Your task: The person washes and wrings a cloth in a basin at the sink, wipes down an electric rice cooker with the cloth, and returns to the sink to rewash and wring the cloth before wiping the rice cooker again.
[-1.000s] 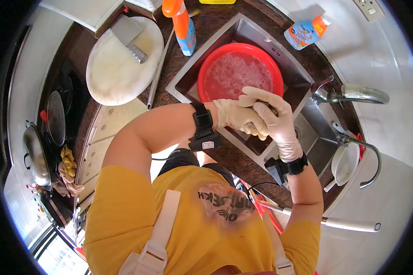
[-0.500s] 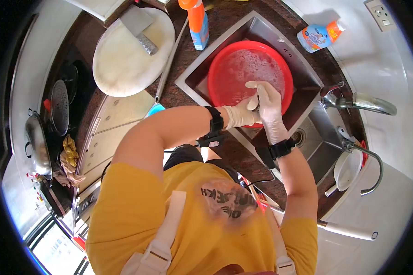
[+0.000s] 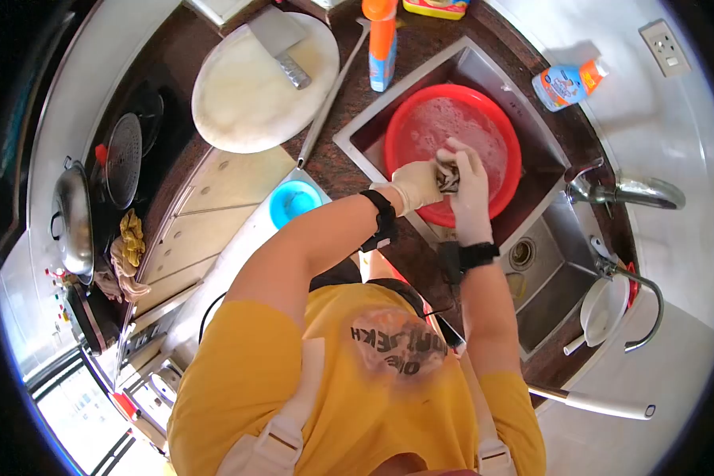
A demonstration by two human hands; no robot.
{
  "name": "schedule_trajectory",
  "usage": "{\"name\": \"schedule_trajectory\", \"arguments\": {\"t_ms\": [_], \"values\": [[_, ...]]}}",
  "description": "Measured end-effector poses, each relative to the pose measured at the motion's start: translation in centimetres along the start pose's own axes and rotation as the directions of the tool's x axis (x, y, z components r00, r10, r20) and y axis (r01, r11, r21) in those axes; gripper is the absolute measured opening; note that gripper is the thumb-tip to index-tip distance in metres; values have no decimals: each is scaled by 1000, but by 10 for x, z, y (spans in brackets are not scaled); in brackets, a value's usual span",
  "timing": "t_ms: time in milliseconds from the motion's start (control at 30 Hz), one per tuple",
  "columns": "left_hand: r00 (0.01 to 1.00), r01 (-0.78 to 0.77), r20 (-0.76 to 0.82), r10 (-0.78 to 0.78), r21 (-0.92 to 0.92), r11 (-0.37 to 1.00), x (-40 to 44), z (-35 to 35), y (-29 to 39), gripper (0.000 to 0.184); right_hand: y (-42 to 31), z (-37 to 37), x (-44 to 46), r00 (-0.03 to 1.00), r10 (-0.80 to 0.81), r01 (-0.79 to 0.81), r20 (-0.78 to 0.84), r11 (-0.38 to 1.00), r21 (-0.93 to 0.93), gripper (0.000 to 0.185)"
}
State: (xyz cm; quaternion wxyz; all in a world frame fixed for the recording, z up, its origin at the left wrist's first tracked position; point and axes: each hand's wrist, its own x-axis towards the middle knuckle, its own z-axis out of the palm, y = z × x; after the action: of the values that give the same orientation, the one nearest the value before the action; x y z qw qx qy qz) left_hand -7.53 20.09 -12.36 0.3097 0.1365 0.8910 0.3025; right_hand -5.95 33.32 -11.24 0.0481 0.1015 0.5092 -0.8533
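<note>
Over a red basin (image 3: 512, 151) of sudsy water, my left hand (image 3: 416, 187) and my right hand (image 3: 470, 190) meet, both in whitish gloves. Between them is a small crumpled dark-and-light bundle that looks like cloth (image 3: 447, 176). The left fingers close around its near side and partly hide it. My right hand grips it from the other side, thumb and fingers bent around it. The basin sits in a steel sink (image 3: 362, 141).
Behind the sink stand an orange-capped spray bottle (image 3: 382, 55) and a blue cleaner bottle (image 3: 565, 84). A faucet (image 3: 635, 190) is on the right. To the left are a round white board (image 3: 246, 103) with a cleaver (image 3: 282, 44), and a blue bowl (image 3: 293, 204).
The bundle between my hands, mostly hidden before, now shows. My right hand has turned more upright. The view has shifted, bringing the blue bowl further into sight.
</note>
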Motion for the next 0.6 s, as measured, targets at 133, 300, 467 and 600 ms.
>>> {"name": "schedule_trajectory", "arguments": {"t_ms": [133, 300, 467, 600], "values": [[998, -61, -61, 22, -762, 645, -36, -36, 1, 45, -24, -1, -9, 956, 121, -24, 267, 941, -338, 49], [937, -334, -339, 79, -813, 477, -62, -39, -38, 29, -5, -46, 13, 994, 2, 47, 107, 891, -452, 42], [945, -326, -324, -42, -931, -166, -196, -70, -83, 31, -36, 28, -28, 997, -21, 36, 70, 973, -226, 28], [813, -462, -570, 119, -756, -464, -318, -69, -149, 42, -23, 149, -86, 933, 69, 29, 353, 964, -265, 36]]}}
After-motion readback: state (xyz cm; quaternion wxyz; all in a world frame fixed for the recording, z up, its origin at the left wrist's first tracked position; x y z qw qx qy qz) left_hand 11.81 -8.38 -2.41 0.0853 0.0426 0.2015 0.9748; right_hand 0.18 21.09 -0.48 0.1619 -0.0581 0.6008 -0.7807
